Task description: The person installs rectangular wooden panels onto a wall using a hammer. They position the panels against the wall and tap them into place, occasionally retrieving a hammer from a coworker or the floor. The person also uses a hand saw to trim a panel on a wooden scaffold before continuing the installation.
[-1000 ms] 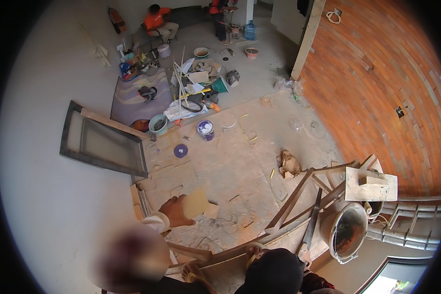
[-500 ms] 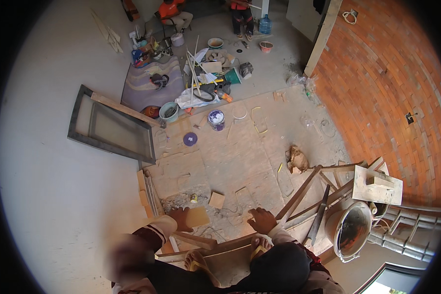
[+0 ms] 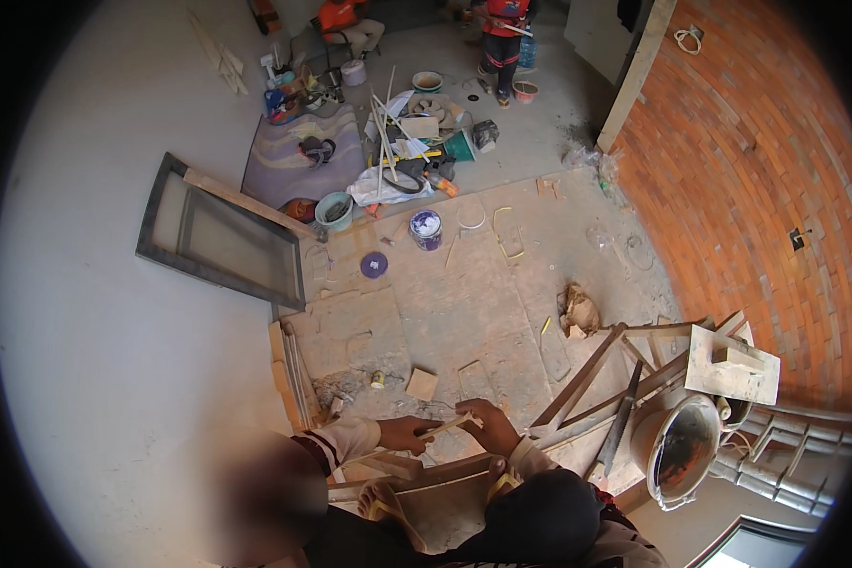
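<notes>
My left hand (image 3: 404, 434) and right hand (image 3: 492, 428) are close together low in the view, above a wooden plank platform. Between them runs a thin tan sheet (image 3: 450, 425), seen almost edge-on like a pale strip; its exact kind is unclear. The right fingers pinch its far end, while my left hand is closed near its middle. My feet in yellow-strapped sandals (image 3: 388, 508) stand below on the boards. To the right of my right hand lie a handsaw (image 3: 621, 421), a bucket (image 3: 642, 437) with a dark, reddish inside, and a plastering float (image 3: 732, 364).
Timber pieces (image 3: 582, 377) form a frame at the right beside the brick wall (image 3: 757, 189). A dark-framed window panel (image 3: 222, 237) leans at the left wall. A purple paint bucket (image 3: 426, 232) and tool clutter lie farther off, where two people are.
My hands have come together; the tan sheet has turned from its flat face to nearly edge-on. The far person in red has moved nearer.
</notes>
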A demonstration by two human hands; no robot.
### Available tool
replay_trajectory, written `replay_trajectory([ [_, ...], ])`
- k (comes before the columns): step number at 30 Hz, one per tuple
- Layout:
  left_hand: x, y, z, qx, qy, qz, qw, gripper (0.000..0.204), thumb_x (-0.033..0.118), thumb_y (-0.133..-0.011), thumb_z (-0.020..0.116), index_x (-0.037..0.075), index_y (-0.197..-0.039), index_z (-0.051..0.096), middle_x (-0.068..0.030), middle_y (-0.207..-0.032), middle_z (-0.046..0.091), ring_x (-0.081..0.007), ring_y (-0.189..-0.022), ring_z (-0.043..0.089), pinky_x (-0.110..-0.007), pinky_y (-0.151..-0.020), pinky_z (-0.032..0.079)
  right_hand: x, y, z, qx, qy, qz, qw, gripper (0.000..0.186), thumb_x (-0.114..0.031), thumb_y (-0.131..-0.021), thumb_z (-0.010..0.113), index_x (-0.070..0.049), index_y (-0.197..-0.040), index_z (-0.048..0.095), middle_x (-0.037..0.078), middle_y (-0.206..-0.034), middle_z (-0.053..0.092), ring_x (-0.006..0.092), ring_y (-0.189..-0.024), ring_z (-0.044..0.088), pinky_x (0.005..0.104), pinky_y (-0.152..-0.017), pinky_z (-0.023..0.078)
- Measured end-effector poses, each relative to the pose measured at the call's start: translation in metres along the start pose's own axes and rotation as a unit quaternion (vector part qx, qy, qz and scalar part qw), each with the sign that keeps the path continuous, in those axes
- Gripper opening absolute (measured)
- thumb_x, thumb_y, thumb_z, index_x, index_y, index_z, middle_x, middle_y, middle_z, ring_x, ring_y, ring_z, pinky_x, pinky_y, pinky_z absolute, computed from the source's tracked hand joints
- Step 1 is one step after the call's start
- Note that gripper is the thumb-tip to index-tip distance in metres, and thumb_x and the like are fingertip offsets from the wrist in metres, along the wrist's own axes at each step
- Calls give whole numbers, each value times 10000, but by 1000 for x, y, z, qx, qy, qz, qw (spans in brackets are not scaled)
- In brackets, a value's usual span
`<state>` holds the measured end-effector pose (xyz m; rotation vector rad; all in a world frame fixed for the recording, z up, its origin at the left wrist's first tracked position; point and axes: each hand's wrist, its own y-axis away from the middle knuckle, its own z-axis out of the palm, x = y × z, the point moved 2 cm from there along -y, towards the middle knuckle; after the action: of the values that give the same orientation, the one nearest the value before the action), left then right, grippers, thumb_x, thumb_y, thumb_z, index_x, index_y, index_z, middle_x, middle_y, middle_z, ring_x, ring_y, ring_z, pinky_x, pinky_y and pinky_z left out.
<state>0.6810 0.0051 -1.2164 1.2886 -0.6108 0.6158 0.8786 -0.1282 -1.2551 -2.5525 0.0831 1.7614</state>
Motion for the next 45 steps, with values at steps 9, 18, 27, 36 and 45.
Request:
replay_trajectory([
  [9,25,9,-20,175,-207,-35,962,473,440,-930,631,6,-1108,687,-210,-973,717,-299,-910,690,-385,-840,514,1,-2,-13,-90,-59,136,985,247,-244,-932,723,-15,-1019,693,95,-865,690,186,-776,643,332,-729,521],
  [18,4,9,-20,168,-190,71,965,449,412,-934,630,14,-1140,656,-241,-1067,696,-391,-1010,672,-432,-880,513,16,2,-14,-192,-448,289,824,110,-179,-993,638,-76,-1032,651,30,-1024,690,193,-1060,672,341,-895,541],
  [27,-15,0,-18,256,-199,91,942,440,407,-929,631,-5,-1082,657,-266,-1041,680,-422,-994,659,-453,-855,513,50,2,15,-59,-519,297,800,90,-174,-985,630,-86,-1003,625,23,-1033,632,174,-994,615,372,-892,528],
  [36,-1,16,-27,392,-197,49,897,402,363,-950,610,6,-1128,659,-218,-942,709,-371,-899,691,-422,-824,523,94,-76,-41,53,-369,386,844,449,-483,-975,606,-74,-1158,620,51,-1104,631,194,-1047,583,401,-873,479],
  [45,-3,56,-42,489,-29,93,867,306,266,-957,647,-10,-1088,649,-162,-922,725,-230,-835,701,-355,-760,542,7,-286,-210,229,-226,210,923,979,-700,-890,587,33,-1497,354,168,-1355,551,316,-1228,526,482,-967,436],
])
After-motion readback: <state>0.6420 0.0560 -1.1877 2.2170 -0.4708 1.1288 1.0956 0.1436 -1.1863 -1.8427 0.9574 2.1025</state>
